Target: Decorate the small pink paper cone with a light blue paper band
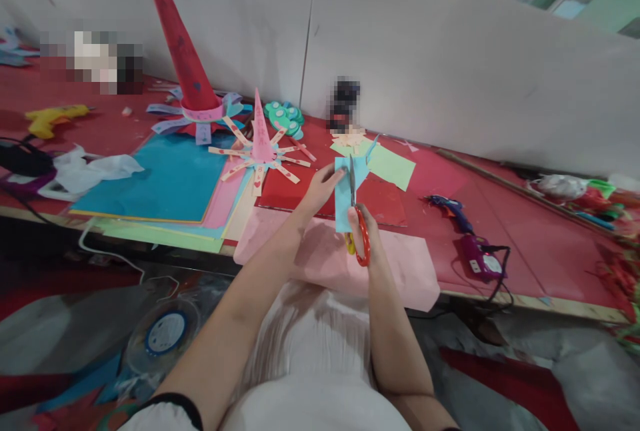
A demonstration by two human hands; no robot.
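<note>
My left hand [324,186] pinches the left edge of a light blue piece of paper [343,208], held up above the table. In my right hand [369,223] is a pair of scissors [363,244] with red and yellow handles. Their blades point away from me and lie along the paper, with a blue flap standing out to the right of them. Below my hands are a pink sheet [320,251] at the table's front edge and a red sheet [385,201] behind it.
Left stand a tall red cone [187,64], a small pink cone [261,131] with paper strips, and stacked coloured sheets [165,174]. A yellow glue gun [55,119] lies far left. Right are a blue glue gun [453,210] and a purple power box [481,259] with a cord.
</note>
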